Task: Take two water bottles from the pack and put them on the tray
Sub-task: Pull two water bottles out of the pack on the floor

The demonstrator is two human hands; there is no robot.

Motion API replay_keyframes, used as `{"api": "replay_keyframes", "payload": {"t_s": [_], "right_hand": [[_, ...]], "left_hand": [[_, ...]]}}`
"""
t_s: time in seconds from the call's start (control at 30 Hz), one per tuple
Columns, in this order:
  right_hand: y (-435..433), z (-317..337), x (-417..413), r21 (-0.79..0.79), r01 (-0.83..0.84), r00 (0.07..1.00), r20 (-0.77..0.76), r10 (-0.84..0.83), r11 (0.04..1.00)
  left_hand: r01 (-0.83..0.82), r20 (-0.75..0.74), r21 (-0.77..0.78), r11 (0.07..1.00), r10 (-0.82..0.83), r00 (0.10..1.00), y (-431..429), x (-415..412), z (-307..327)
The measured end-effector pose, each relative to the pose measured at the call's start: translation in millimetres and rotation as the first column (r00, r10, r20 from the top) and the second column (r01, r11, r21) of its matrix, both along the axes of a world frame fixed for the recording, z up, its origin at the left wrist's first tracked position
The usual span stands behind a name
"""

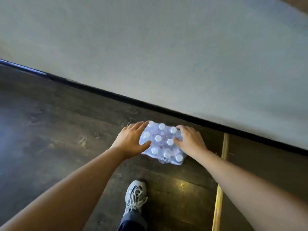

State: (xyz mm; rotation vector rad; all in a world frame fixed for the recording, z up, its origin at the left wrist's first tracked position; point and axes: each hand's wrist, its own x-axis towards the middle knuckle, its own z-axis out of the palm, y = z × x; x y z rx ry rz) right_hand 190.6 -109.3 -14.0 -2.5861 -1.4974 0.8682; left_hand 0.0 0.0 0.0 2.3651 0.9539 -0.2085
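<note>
A shrink-wrapped pack of water bottles [162, 144] with several white caps stands on the dark floor near the wall. My left hand [130, 139] lies against the pack's left side, fingers spread, thumb across its front. My right hand [190, 139] presses on the pack's right side, fingers on the plastic wrap. Both hands touch the pack; no single bottle is held apart from it. No tray is in view.
A grey wall [166, 55] with a black baseboard [166, 109] runs diagonally just behind the pack. A yellow strip [220, 180] crosses the floor on the right. My shoe [135, 195] stands on the floor in front of the pack.
</note>
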Motion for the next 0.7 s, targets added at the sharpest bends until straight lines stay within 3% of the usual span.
{"api": "replay_keyframes", "payload": {"t_s": [0.2, 0.3, 0.43, 0.7], "right_hand": [[31, -141, -30, -0.055, -0.03, 0.997, -0.071, 0.026, 0.998], [45, -181, -34, -0.05, -0.065, 0.998, -0.013, 0.064, 0.997], [54, -203, -34, 0.022, -0.019, 0.998, -0.065, 0.02, 1.0], [54, -194, -22, 0.107, -0.051, 0.98, -0.185, 0.07, 0.993]], "left_hand": [[0.05, 0.015, -0.042, 0.998, -0.049, 0.999, 16, 15, -144], [0.048, -0.007, -0.062, 0.997, -0.049, 0.999, 19, 9, -197], [0.032, 0.025, -0.144, 0.989, -0.028, 0.999, 7, 3, -232], [-0.037, 0.104, -0.18, 0.983, 0.057, 0.993, -1, 5, -241]]}}
